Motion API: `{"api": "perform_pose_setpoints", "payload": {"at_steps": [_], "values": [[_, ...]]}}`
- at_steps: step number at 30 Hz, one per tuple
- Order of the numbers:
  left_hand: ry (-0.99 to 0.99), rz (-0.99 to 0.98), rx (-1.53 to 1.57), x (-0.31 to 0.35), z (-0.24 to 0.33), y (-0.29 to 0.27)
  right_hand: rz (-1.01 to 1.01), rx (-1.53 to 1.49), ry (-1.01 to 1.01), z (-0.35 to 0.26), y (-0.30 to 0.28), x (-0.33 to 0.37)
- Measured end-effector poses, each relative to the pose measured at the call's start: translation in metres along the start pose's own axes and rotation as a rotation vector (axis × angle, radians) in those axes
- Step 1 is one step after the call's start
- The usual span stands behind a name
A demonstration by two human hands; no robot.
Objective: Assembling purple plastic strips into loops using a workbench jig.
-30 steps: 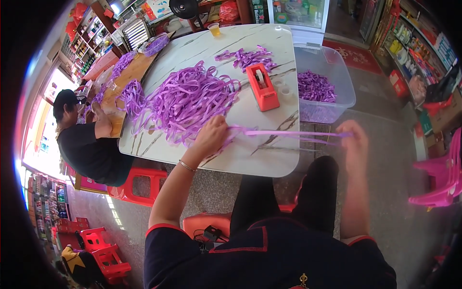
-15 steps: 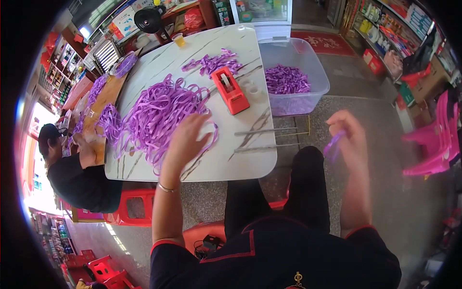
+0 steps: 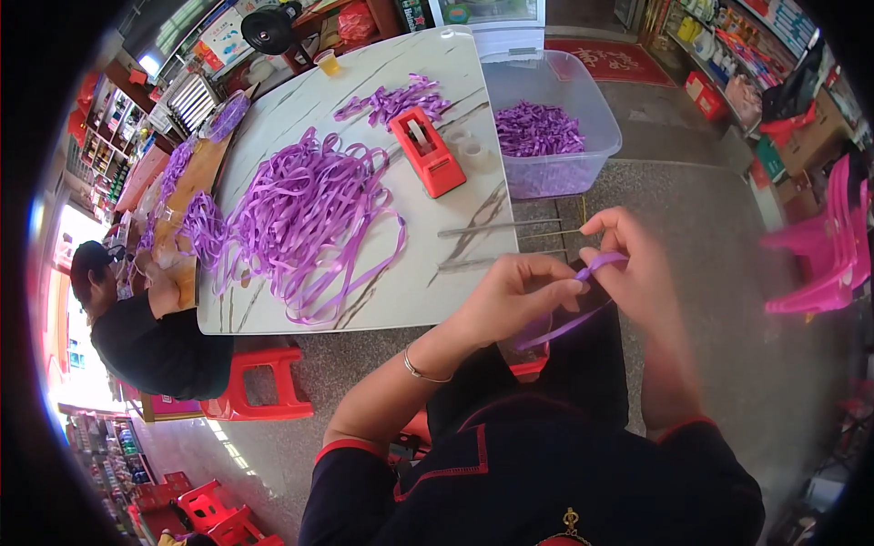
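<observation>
In front of my lap, just off the table's near right corner, both hands meet at a purple ribbon (image 3: pixel 605 261). My left hand (image 3: pixel 521 296) pinches it between thumb and forefinger, beside what looks like a small knot or fold. With fingers closed, my right hand (image 3: pixel 630 264) grips the same strip, and a blurred loop hangs below the hands. Close to the right fingertips ends a thin metal rod (image 3: pixel 510 227), which sticks out over the table edge. A big tangled pile of purple ribbons (image 3: pixel 305 218) lies on the marble-patterned table (image 3: pixel 464 305), left of my hands.
A red tape dispenser (image 3: pixel 428 155) and a smaller ribbon heap (image 3: pixel 401 98) are farther back. Beyond the table's right edge, a clear plastic bin (image 3: pixel 569 168) holds many purple pieces. Another person (image 3: pixel 150 332) sits at the left. Pink chairs (image 3: pixel 824 246) stand at the right.
My left hand has come from the ribbon pile rightward to meet my right hand. The right hand has shifted slightly left, and both now grip the ribbon. The view has shifted slightly.
</observation>
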State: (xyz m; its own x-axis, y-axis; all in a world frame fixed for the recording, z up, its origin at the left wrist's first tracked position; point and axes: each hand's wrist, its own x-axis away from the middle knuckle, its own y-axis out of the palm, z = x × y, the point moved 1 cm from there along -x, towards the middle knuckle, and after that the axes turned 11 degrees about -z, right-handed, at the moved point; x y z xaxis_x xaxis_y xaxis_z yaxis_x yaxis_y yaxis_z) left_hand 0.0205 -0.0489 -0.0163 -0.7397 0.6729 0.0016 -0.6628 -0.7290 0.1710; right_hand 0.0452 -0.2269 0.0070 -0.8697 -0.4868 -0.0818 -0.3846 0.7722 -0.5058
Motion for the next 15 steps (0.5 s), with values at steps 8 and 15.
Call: {"api": "perform_pose_setpoints", "payload": {"at_steps": [8,15], "values": [[0.061,0.144,-0.202,-0.003,-0.017,-0.011,0.325,0.129,-0.271,0.031,0.005,0.021],[0.113,0.238,-0.482,-0.017,-0.012,-0.007,-0.099,-0.73,0.053,0.027,0.058,0.025]]}}
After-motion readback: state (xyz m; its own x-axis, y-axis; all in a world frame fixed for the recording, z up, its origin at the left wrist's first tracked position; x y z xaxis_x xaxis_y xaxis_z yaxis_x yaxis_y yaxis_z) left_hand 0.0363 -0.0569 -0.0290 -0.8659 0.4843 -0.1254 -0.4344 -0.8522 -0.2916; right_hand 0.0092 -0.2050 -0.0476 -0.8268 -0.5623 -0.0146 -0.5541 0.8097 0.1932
